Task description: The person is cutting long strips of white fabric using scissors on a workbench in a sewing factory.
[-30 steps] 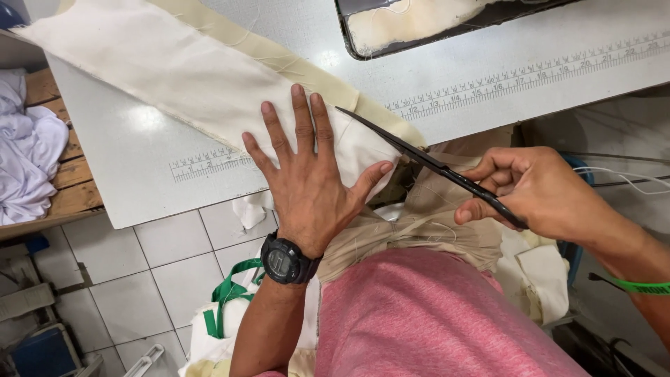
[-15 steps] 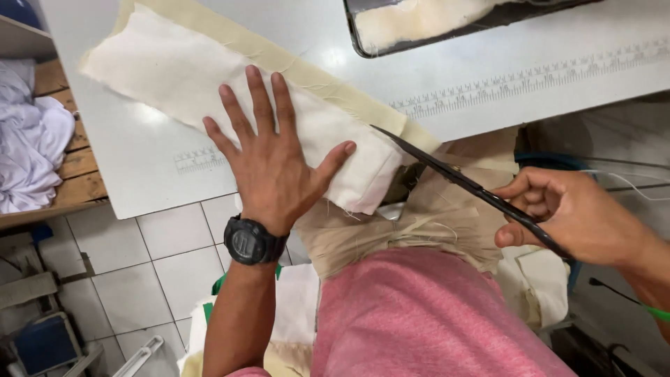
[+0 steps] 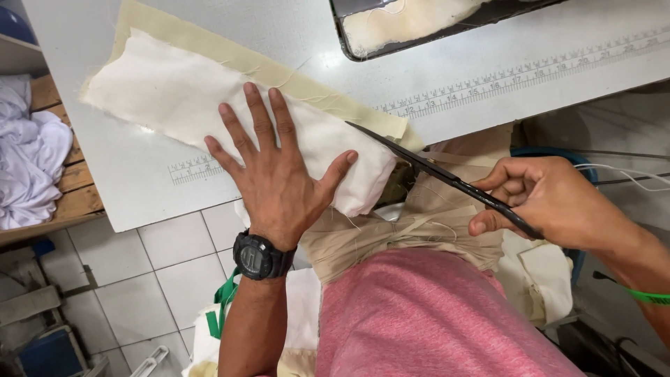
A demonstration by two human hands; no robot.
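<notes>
**Head view: left hand flat on white cloth, right hand gripping scissors at the table's near edge**

The left hand (image 3: 279,178) lies palm down with fingers spread on a white cloth piece (image 3: 181,98), pressing it onto the grey table (image 3: 293,28); it grasps nothing. A black wristwatch (image 3: 262,256) sits on that wrist. The white cloth lies on a slightly larger cream cloth strip (image 3: 209,42), whose border shows along the far side. Both run from the table's far left corner toward its near edge, where the white piece's end folds over the edge just beside the thumb.

The right hand (image 3: 551,199) is off the table, past its near edge, fingers clenched around the handles of black scissors (image 3: 440,174). The blades are together as far as can be seen, their tip lying over the end of the white cloth near the table's edge.

A printed ruler scale (image 3: 516,73) runs along the table's near edge. A dark tray (image 3: 447,31) holding pale fabric sits at the far edge. White garments (image 3: 28,167) are heaped on a wooden shelf (image 3: 70,195) to the left. Beige fabric (image 3: 419,223) is bunched in the lap against the pink shirt (image 3: 433,314).
</notes>
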